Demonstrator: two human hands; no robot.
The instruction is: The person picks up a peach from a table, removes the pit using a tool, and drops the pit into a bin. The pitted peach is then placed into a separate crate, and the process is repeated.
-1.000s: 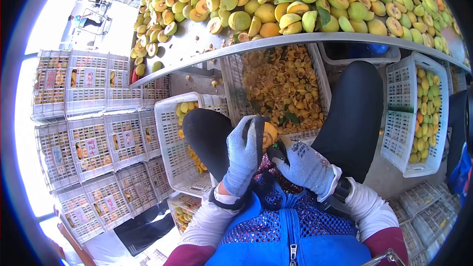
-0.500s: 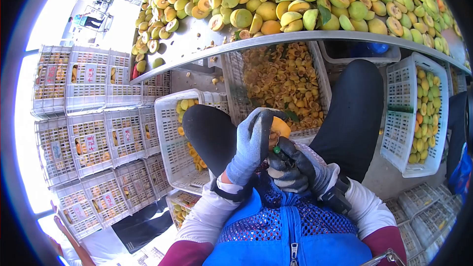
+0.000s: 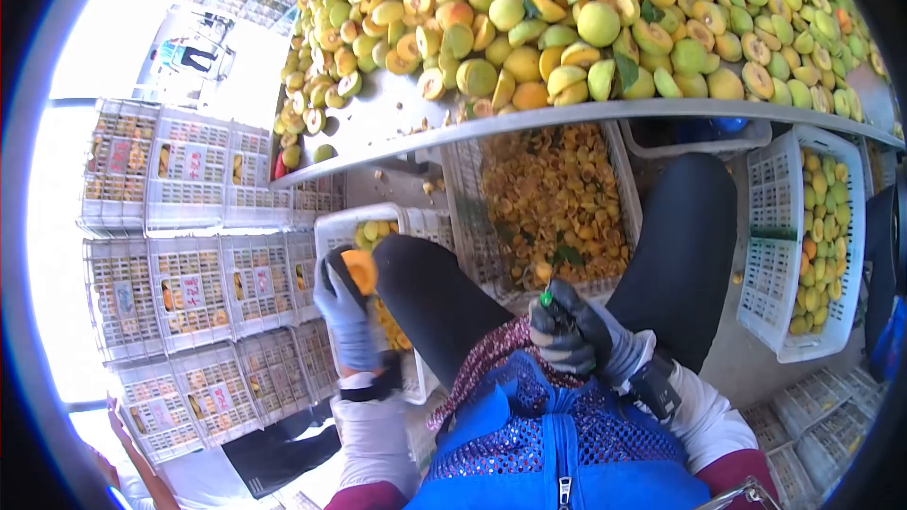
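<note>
Over the white crate (image 3: 430,227) beside my left knee, my gloved left hand (image 3: 342,316) is closed on an orange peach half (image 3: 360,271), its cut face turned up. That crate has yellow fruit pieces inside. My gloved right hand (image 3: 578,335), in front of my belly, grips a small tool with a green part (image 3: 547,299); its working end is hard to make out. A small orange bit (image 3: 543,271) shows just above the tool. Between my knees stands a crate (image 3: 463,191) full of hollow fruit scraps.
A metal table (image 3: 586,111) heaped with halved peaches (image 3: 597,25) spans the front. Stacked, labelled crates (image 3: 194,274) rise on the left. A crate of whole-looking fruit (image 3: 773,227) stands by my right knee. Another person's arm (image 3: 142,458) shows at lower left.
My left hand has moved away from my right hand, leftward to the side crate, carrying the peach half. My right hand stays near my belly with the tool. The view has shifted slightly.
</note>
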